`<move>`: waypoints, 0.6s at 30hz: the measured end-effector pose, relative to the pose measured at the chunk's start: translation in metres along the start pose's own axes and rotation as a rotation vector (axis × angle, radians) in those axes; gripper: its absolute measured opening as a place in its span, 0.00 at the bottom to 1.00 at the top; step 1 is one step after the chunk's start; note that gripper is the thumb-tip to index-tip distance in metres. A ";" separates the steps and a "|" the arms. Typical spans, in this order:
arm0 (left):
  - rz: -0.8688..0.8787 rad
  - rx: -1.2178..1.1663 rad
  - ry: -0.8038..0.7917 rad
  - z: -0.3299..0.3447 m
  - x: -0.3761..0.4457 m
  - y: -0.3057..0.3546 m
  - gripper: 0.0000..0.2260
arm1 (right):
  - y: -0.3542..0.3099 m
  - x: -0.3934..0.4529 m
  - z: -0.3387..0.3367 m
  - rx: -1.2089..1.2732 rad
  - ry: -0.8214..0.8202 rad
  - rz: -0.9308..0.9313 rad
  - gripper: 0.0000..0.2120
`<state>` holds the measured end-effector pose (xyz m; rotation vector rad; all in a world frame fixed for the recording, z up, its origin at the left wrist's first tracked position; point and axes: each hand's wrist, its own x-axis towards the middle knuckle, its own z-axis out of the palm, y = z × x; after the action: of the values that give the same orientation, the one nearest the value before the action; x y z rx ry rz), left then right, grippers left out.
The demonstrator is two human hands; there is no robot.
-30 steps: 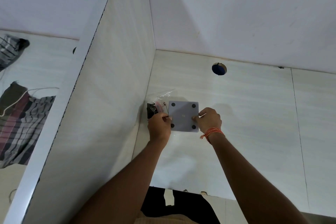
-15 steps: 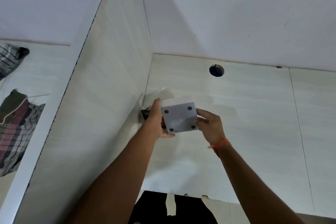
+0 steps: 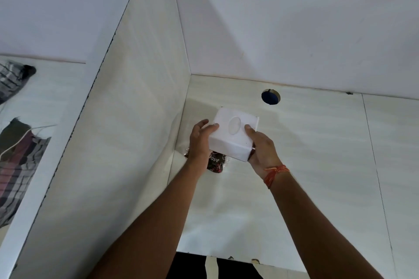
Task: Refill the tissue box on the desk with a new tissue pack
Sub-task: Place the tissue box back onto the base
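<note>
A white square tissue box (image 3: 234, 136) with an oval opening on its top face is held tilted above the pale desk (image 3: 317, 165), near the desk's back left corner. My left hand (image 3: 199, 140) grips its left side and my right hand (image 3: 263, 152) grips its right and lower side. An orange thread is tied on the right wrist. Under the box lies a clear plastic packet with dark printed contents (image 3: 215, 163), partly hidden by the box and my left hand.
A white side panel (image 3: 127, 142) rises at the left and a white wall (image 3: 294, 29) stands behind. A round cable hole (image 3: 270, 96) is in the desk at the back. Striped cloth (image 3: 15, 165) lies beyond the panel at far left.
The box has been lifted off the desk and turned over. Its underside with four dark feet faced me before; now the top with the oval opening faces up. Both hands stayed on it.
</note>
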<state>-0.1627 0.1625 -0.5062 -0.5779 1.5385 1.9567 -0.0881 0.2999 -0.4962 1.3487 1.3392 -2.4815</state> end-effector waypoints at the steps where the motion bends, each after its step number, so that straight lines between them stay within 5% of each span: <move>1: -0.024 0.012 -0.007 0.000 0.003 0.002 0.20 | -0.001 0.004 0.000 -0.004 -0.010 -0.025 0.18; 5: 0.014 0.142 -0.030 0.006 0.026 0.016 0.04 | -0.014 0.034 0.009 -0.078 -0.027 -0.048 0.22; 10: 0.173 0.414 0.039 0.036 0.086 0.044 0.14 | -0.052 0.090 0.026 -0.240 0.010 -0.006 0.19; 14: 0.213 0.330 0.107 0.051 0.134 0.063 0.17 | -0.051 0.121 0.029 -0.064 0.005 -0.018 0.44; 18: 0.091 0.338 0.079 0.060 0.140 0.052 0.20 | -0.037 0.131 0.038 0.144 0.085 -0.084 0.34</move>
<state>-0.3005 0.2359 -0.5452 -0.4519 1.9226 1.6991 -0.2098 0.3442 -0.5518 1.4712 1.2805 -2.6507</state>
